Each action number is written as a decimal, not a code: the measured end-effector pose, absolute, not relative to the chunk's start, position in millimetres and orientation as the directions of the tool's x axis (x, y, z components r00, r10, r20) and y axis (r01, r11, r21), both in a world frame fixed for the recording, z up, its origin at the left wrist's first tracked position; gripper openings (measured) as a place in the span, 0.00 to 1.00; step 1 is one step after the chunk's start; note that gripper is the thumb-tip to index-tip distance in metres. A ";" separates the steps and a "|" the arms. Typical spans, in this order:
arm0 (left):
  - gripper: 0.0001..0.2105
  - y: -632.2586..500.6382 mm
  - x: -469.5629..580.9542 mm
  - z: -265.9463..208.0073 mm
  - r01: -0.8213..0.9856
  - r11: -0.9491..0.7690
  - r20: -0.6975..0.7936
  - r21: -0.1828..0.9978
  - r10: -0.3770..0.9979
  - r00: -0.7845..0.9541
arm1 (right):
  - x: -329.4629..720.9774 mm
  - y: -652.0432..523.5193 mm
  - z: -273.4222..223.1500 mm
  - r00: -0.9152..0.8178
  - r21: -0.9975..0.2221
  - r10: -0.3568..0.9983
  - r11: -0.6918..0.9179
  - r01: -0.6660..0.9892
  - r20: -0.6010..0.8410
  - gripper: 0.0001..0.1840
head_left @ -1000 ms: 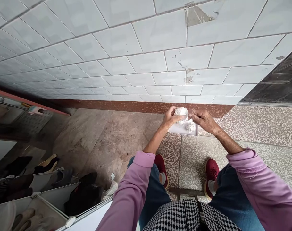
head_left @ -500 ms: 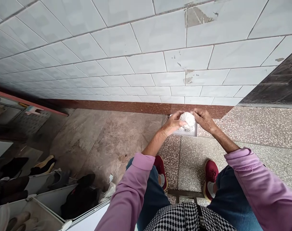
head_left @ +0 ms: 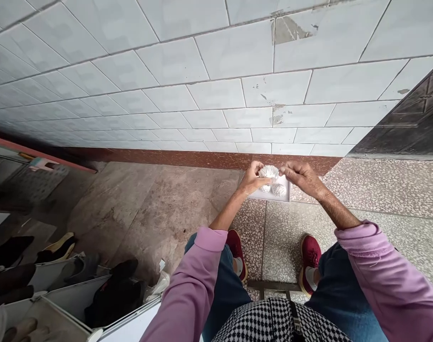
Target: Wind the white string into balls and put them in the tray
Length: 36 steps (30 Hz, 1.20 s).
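My left hand [head_left: 252,180] holds a white yarn ball [head_left: 268,171], thumb on its near side and fingers curled round the far left. To its right, my right hand [head_left: 302,177] has thumb and forefinger pinched together close to the ball; whatever is in the pinch is too small to make out. Beneath both hands lies a shallow white tray [head_left: 288,194]. In it sits another white yarn ball [head_left: 279,190], and one more is partly hidden under my left thumb.
A white tiled wall [head_left: 202,95] with a reddish-brown base strip [head_left: 166,157] rises just beyond the tray. A rack with several shoes [head_left: 112,294] stands at lower left. My feet in red shoes [head_left: 311,251] rest on the speckled floor, and a dark door [head_left: 416,118] is at right.
The held yarn ball has shifted slightly left and turned in my left hand, uncovering more of the ball in the tray. My right hand has moved a little left, its fingertips now lower.
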<state>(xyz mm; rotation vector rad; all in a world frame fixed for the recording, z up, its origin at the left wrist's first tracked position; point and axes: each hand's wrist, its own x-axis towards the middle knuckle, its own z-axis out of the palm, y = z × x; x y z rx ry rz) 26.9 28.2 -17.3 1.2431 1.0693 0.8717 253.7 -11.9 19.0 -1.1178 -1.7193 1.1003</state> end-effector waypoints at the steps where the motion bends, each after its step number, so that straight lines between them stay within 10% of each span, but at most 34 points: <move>1: 0.33 25.1 27.4 -15.6 0.039 0.164 -0.167 0.986 0.914 0.369 | 259.2 -8.0 17.5 -0.238 -0.941 0.957 0.225 0.253 0.165 0.34; 8: 0.36 14.2 30.7 -5.7 -0.190 0.404 -0.204 0.895 0.748 0.632 | 263.9 7.0 -5.4 -0.175 -0.939 0.973 0.195 0.283 0.149 0.35; 16: 0.38 25.4 35.7 -15.4 -0.367 0.328 -0.166 0.870 0.898 0.408 | 246.1 -0.3 -18.4 -0.339 -0.850 0.938 0.232 0.474 0.067 0.19; 22: 0.35 32.9 29.1 -17.7 -0.041 0.052 -0.042 0.998 0.977 0.208 | 236.6 -16.6 6.7 -0.480 -0.905 0.874 0.265 0.332 0.080 0.25; 36: 0.29 16.9 28.7 -0.9 -0.041 0.270 -0.163 0.962 0.687 0.709 | 255.1 0.2 12.5 -0.125 -0.926 0.969 0.240 0.290 0.212 0.41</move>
